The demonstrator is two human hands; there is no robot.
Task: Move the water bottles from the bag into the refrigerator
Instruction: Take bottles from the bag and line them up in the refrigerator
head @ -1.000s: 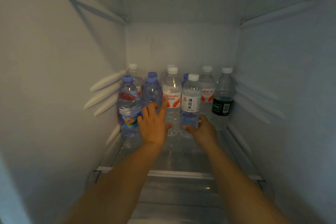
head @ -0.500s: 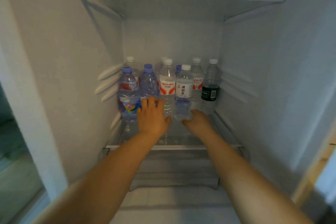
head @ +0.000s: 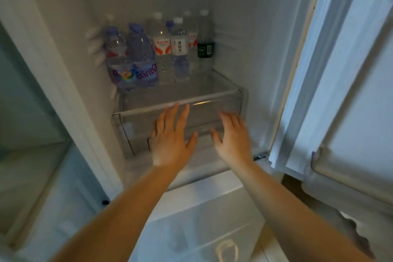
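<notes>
Left grip (head: 170, 140), right grip (head: 232, 137) empty, before drawer (head: 127, 132).

head | water bottles (head: 161, 53) upright in a cluster on glass shelf (head: 212, 89), upper centre of frame | left hand (head: 172, 140) and right hand (head: 232, 140) — fingers spread, holding nothing — before clear drawer (head: 127, 132), centre | refrigerator door (head: 350, 91) open, right edge

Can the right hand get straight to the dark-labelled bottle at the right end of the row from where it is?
Probably yes. The right hand is open, holding nothing, in front of the clear drawer below the shelf. The dark-labelled bottle stands at the row's right end with bare shelf before it, so nothing visibly blocks the way.
</notes>
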